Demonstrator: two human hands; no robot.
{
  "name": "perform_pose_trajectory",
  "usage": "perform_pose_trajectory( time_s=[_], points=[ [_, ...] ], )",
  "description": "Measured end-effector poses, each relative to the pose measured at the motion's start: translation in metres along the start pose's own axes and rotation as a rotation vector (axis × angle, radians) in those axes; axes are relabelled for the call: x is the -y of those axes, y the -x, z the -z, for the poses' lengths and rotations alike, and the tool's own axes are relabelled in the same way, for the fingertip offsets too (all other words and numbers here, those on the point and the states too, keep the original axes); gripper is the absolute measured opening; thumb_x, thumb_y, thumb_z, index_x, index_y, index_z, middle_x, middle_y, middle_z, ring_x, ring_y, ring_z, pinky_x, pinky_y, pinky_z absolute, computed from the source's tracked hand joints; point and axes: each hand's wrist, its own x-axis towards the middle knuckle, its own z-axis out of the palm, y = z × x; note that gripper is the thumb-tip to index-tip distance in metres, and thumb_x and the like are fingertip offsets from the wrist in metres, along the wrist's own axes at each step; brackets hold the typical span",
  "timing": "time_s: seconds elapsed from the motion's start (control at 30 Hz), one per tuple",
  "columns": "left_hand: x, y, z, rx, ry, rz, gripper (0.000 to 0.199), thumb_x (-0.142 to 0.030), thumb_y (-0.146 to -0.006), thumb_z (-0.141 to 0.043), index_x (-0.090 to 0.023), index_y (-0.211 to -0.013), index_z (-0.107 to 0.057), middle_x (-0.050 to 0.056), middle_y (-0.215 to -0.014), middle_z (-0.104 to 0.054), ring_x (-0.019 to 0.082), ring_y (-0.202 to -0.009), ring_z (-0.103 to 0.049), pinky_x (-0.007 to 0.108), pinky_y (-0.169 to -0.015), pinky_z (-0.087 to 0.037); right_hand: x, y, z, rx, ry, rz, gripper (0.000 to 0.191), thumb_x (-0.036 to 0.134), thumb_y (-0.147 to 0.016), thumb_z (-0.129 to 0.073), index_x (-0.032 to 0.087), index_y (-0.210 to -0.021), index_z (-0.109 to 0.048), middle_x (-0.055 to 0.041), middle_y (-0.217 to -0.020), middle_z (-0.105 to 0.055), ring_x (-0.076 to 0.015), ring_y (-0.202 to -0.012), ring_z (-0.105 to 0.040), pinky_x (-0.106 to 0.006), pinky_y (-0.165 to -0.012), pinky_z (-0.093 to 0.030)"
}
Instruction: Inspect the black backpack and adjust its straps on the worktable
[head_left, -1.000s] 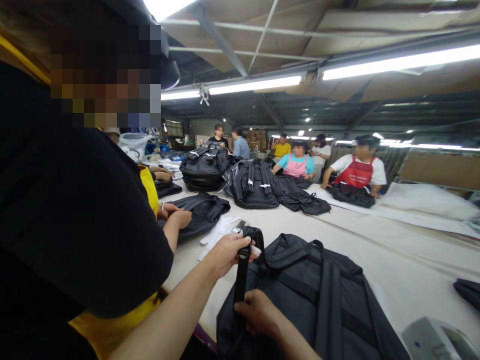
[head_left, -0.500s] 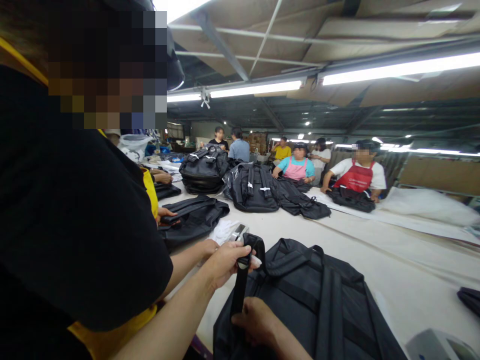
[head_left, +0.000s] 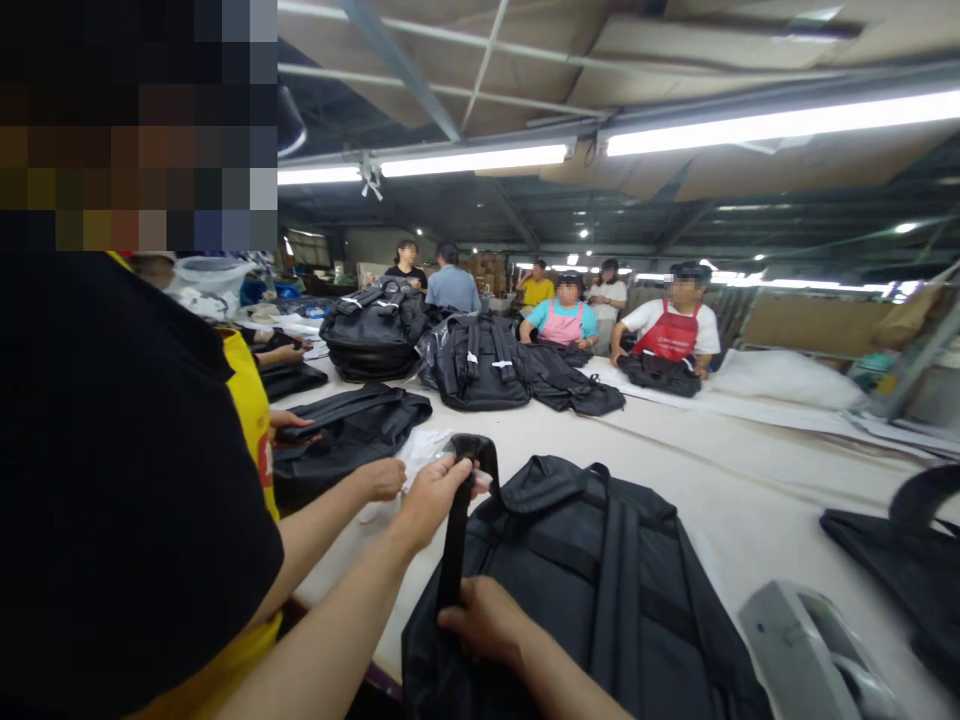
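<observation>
A black backpack [head_left: 555, 590] lies on the pale table with its straps facing up. My left hand [head_left: 435, 495] is closed on the folded upper part of a black strap [head_left: 452, 545], and something whitish shows at its fingertips. Lower down, my right hand [head_left: 484, 620] pinches the strap's hanging end beside the bag's near left side. The strap is stretched between both hands. Just left of my left hand is a co-worker's hand [head_left: 384, 480], by a white crumpled material [head_left: 421, 452].
A co-worker in black and yellow [head_left: 135, 480] stands close at the left. More black bags [head_left: 480, 365] lie across the table [head_left: 675, 450]. A grey device [head_left: 806, 650] and another black bag [head_left: 900, 560] are at the right. Several people are behind the table.
The view has turned right, showing more of the grey device and the right-hand bag. Both my hands keep their hold on the strap. The co-worker's hand now shows apart from my left hand.
</observation>
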Motion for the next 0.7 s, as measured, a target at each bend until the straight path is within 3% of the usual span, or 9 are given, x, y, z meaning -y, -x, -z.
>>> perform_pose_trajectory(
  time_s=[0.17, 0.27, 0.37, 0.43, 0.53, 0.6, 0.7],
  points=[
    [0.038, -0.013, -0.002, 0.011, -0.136, 0.149, 0.025, -0.037, -0.077, -0.054, -0.014, -0.087, -0.057, 0.004, -0.066, -0.067, 0.009, -0.047, -0.056, 0.018, -0.048, -0.041, -0.005, 0.034, 0.036, -0.005, -0.131, -0.005, 0.028, 0.025, -0.074, -0.053, 0.018, -0.101, -0.058, 0.0037, -0.060, -0.056, -0.0085, -0.048, -0.053, -0.017, -0.045, -0.039],
    [0.060, 0.001, -0.008, 0.114, -0.241, 0.225, 0.029, -0.041, -0.075, -0.057, -0.013, -0.084, -0.061, 0.002, -0.050, -0.063, 0.012, -0.039, -0.051, 0.020, -0.040, -0.035, -0.023, 0.092, 0.069, -0.224, -0.148, -0.005, 0.029, 0.026, -0.076, -0.050, 0.017, -0.103, -0.057, 0.0021, -0.065, -0.058, -0.0080, -0.052, -0.054, -0.017, -0.047, -0.039],
    [0.074, 0.027, -0.012, 0.184, -0.312, 0.223, 0.025, -0.040, -0.071, -0.061, -0.015, -0.075, -0.064, 0.003, -0.056, -0.065, 0.016, -0.049, -0.057, 0.023, -0.049, -0.040, -0.053, 0.162, 0.084, -0.472, -0.168, -0.116, 0.024, 0.033, -0.078, -0.047, 0.014, -0.089, -0.058, 0.0020, -0.063, -0.057, -0.0083, -0.053, -0.054, -0.018, -0.047, -0.039],
    [0.079, 0.046, -0.015, 0.249, -0.414, 0.157, 0.019, -0.036, -0.069, -0.064, -0.019, -0.073, -0.066, 0.004, -0.070, -0.069, 0.020, -0.066, -0.061, 0.024, -0.062, -0.043, -0.073, 0.201, 0.077, -0.550, -0.194, -0.245, 0.028, 0.040, -0.080, -0.043, 0.015, -0.075, -0.054, 0.0020, -0.059, -0.055, -0.0084, -0.048, -0.052, -0.017, -0.042, -0.034],
    [0.079, 0.073, -0.021, 0.436, -0.754, -0.025, 0.015, -0.032, -0.073, -0.058, -0.024, -0.082, -0.066, 0.003, -0.088, -0.068, 0.023, -0.089, -0.059, 0.030, -0.082, -0.040, -0.085, 0.230, 0.052, -0.522, -0.193, -0.393, 0.033, 0.044, -0.081, -0.038, 0.017, -0.070, -0.052, 0.0013, -0.055, -0.055, -0.0090, -0.043, -0.049, -0.019, -0.038, -0.028],
    [0.075, 0.090, -0.025, 0.551, -0.985, -0.152, 0.018, -0.030, -0.076, -0.054, -0.022, -0.089, -0.065, 0.006, -0.098, -0.065, 0.024, -0.098, -0.056, 0.036, -0.093, -0.034, -0.079, 0.232, 0.036, -0.531, -0.071, -0.383, 0.033, 0.046, -0.082, -0.040, 0.018, -0.074, -0.057, -0.0001, -0.058, -0.058, -0.0109, -0.049, -0.052, -0.021, -0.044, -0.032],
    [0.066, 0.112, -0.031, 0.630, -1.166, -0.259, 0.035, -0.032, -0.072, -0.060, -0.021, -0.105, -0.060, 0.010, -0.118, -0.057, 0.025, -0.115, -0.046, 0.041, -0.105, -0.021, -0.064, 0.216, 0.026, -0.680, 0.246, -0.352, 0.035, 0.048, -0.079, -0.048, 0.021, -0.096, -0.061, -0.0032, -0.071, -0.063, -0.0169, -0.067, -0.058, -0.026, -0.060, -0.037]
  ],
)
